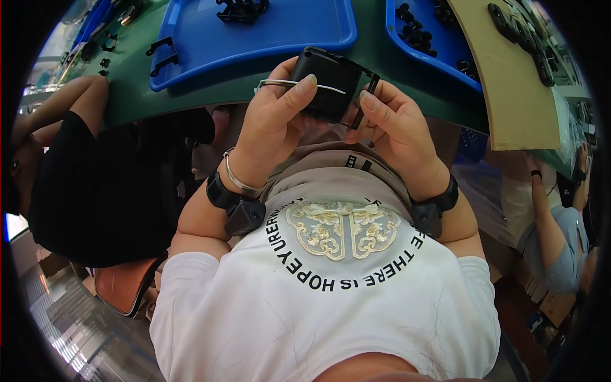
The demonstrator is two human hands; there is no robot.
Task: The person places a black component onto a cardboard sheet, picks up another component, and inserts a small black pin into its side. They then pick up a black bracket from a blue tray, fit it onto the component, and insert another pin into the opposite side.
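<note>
In front of my waist, just off the table's near edge, my left hand (280,105) is closed around a boxy black plastic housing (328,79). Its thumb lies on the upper face. A thin silvery-white strip or wire (275,83) runs under that thumb and across the housing; I cannot tell its kind. At the housing's right end, my right hand (391,118) pinches a slim black plastic frame (366,99) between thumb and fingers. The frame touches or joins the housing there; which of the two is unclear.
A blue tray (254,60) holds black brackets (242,9); another black frame (164,60) lies over its left rim. Small black parts (414,28) fill a second blue tray (433,62). Cardboard (519,83) lies right. People sit at both sides of the green table (137,105).
</note>
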